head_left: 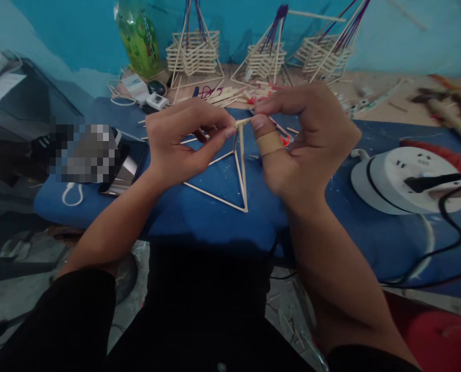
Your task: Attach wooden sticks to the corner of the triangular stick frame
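Both hands meet over a blue cloth (223, 227), at the top of a frame (236, 178) built of thin, pale, straight sticks. The frame forms a pyramid outline: slim struts run from one apex down to pointed corners resting on the cloth, with bare cloth showing between them.

The left hand (182, 142) is curled nearly closed, its thumb and forefinger pinching the frame's apex from the left. The right hand (306, 142) is likewise curled in, fingers folded, thumb pressed against the same apex from the right. A smooth tan bandage (270, 143) wraps that thumb like a band. Something small and red (285, 139) peeks out beside it; what it is cannot be told.

Beyond the frame, at the foot of a turquoise wall, stand three baskets (194, 51) of stacked sticks, log-cabin style, each with long slanting legs and purple strands gathered on top. Loose sticks (226, 95) lie scattered before them. Left of the baskets leans a glossy green bag (139, 36).

Right of the frame, on the cloth, sits a round, white, smooth plastic socket reel (404, 178) with a black cord (453, 227) looping from it. Left of the frame lies a shiny metallic object, partly blurred.
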`<state>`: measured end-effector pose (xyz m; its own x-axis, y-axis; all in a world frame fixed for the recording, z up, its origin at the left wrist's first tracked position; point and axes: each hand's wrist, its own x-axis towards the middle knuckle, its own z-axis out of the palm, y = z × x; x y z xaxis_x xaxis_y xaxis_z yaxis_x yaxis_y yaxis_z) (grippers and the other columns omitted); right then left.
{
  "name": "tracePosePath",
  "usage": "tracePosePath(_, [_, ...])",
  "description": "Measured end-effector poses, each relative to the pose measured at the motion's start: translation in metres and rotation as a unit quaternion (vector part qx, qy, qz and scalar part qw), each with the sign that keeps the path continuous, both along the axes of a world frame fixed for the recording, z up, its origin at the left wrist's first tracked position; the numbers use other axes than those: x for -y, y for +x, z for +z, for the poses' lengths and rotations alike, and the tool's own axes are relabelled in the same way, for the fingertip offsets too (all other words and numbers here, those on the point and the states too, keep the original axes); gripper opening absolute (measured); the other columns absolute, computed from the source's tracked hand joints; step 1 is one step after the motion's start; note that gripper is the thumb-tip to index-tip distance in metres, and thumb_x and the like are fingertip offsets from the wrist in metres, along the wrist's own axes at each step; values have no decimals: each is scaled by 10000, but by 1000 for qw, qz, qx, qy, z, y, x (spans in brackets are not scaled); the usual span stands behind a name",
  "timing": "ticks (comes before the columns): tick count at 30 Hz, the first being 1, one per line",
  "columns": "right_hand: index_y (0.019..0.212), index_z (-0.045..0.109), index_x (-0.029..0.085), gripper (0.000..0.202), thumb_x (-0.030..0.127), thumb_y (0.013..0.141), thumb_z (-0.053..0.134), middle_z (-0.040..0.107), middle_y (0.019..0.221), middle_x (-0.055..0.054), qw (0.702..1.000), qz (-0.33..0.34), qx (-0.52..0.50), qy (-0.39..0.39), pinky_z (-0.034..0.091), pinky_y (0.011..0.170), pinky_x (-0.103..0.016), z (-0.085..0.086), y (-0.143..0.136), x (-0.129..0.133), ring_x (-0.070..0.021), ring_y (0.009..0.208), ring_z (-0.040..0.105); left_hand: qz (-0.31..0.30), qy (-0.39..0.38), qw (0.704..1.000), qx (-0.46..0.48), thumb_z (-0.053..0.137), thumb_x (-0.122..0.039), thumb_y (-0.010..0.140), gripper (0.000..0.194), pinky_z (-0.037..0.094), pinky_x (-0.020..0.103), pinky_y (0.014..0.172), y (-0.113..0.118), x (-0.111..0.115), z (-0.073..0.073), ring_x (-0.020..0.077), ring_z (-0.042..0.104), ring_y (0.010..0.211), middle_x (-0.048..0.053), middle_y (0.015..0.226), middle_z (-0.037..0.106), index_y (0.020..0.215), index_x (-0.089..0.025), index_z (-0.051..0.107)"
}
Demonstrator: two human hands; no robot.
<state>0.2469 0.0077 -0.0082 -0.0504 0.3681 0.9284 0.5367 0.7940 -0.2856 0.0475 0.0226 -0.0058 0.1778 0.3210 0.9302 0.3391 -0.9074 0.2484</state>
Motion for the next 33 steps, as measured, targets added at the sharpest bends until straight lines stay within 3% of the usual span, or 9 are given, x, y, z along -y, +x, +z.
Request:
tracePosePath(6, [982,718,273,56,222,1000,731,802,945,-3,1000,-7,3,25,580,883,-476,2,-3,0,-259,946,779,-2,-19,1000,6,757,-377,1066,157,624,259,609,1,5,0,117,753,699,-25,830,794,952,-272,781])
tracePosePath(9, [1003,696,273,34,245,1022,696,788,976,-11,999,-17,22,18,559,929,-504,0,-4,0,-272,983,767,-4,-9,1000,3,752,-428,1071,216,617,254,595,1,1,-1,111,742,682,-20,807,782,942,-255,770])
tracePosePath(13, [1030,657,306,79,243,1068,629,772,1038,-18,997,-54,54,-18,512,1013,-537,-1,-5,3,-295,1057,758,-23,41,999,24,792,-340,1042,136,590,227,553,3,-2,-1,104,722,648,-23,784,779,946,-245,776])
tracePosePath(17, [1090,661,309,138,196,1082,581,774,1071,-33,994,-69,81,-9,484,1034,-530,0,-5,3,-316,1115,761,2,24,1000,11,783,-360,1041,129,601,239,563,1,-1,-2,113,725,651,-28,786,770,951,-267,778])
tracePosePath(20, [1088,675,297,123,205,1076,594,776,1052,-36,995,-66,75,14,496,1011,-517,0,-6,2,-311,1082,766,39,-12,999,-21,721,-444,1079,195,628,272,601,-1,-1,-4,132,738,683,-15,799,753,980,-286,779])
tracePosePath(26, [1102,728,296,173,231,1098,568,758,1045,-57,993,-74,94,17,513,997,-531,1,-5,3,-329,1085,760,-26,53,998,34,803,-338,1018,93,561,196,549,3,-5,-4,89,714,637,-47,786,768,965,-269,769])
tracePosePath(33, [1069,734,270,102,188,1018,702,832,1029,-39,997,-35,49,53,558,952,-522,2,-2,2,-300,1026,802,3,10,1000,-10,740,-421,1084,204,620,236,616,0,0,-1,107,731,684,-14,814,784,971,-251,748])
